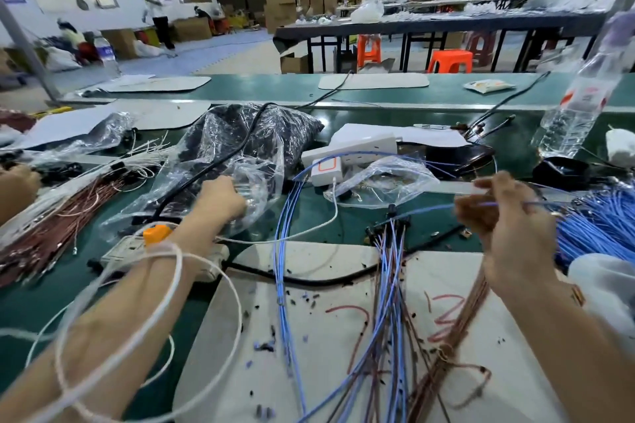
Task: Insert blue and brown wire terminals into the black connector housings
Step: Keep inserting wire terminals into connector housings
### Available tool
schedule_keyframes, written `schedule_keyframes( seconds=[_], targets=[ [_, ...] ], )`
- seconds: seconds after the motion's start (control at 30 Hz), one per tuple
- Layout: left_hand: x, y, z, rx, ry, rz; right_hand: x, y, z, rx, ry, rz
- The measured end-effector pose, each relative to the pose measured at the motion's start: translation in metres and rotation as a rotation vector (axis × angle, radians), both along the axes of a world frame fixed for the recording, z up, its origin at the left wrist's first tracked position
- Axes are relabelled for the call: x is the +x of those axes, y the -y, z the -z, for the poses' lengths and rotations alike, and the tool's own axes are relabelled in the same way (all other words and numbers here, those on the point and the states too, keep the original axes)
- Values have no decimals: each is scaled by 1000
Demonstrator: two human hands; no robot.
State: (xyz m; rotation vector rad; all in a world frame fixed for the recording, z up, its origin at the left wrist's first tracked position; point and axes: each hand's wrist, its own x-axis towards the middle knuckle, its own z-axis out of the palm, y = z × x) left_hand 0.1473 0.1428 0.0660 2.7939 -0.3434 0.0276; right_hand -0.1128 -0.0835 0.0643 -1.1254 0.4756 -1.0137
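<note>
My left hand [221, 197] reaches into the mouth of a clear plastic bag [240, 148] full of black connector housings; its fingertips are hidden inside the plastic. My right hand [501, 216] is raised and pinches a blue wire [429, 209] that runs left from it, while a bundle of brown wires [457, 326] hangs down from the same hand. A fan of finished blue and brown wires in black housings [390, 216] lies on the white mat [309, 336]. A pile of loose blue wires [598, 223] lies at the right, brown wires [51, 216] at the left.
A white power strip [350, 148] with a charger [328, 170] sits mid-table, a second strip [130, 251] under my left forearm. A water bottle [577, 103] stands at the right. Another person's hand [17, 178] shows at the left edge. Wire scraps litter the mat.
</note>
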Motion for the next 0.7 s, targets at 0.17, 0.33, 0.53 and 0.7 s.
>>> schedule_keyframes(
  seconds=[0.17,0.33,0.53,0.7],
  targets=[
    [34,-6,27,147,-40,1,-6,-4,22,-5,-21,-21],
    [44,-3,34,241,-80,-46,-4,-7,25,48,-15,-132],
    [43,4,33,160,-6,-140,0,-7,31,-5,-59,-129],
    [43,0,25,113,-8,-251,-3,-8,28,128,-26,-208]
  ],
)
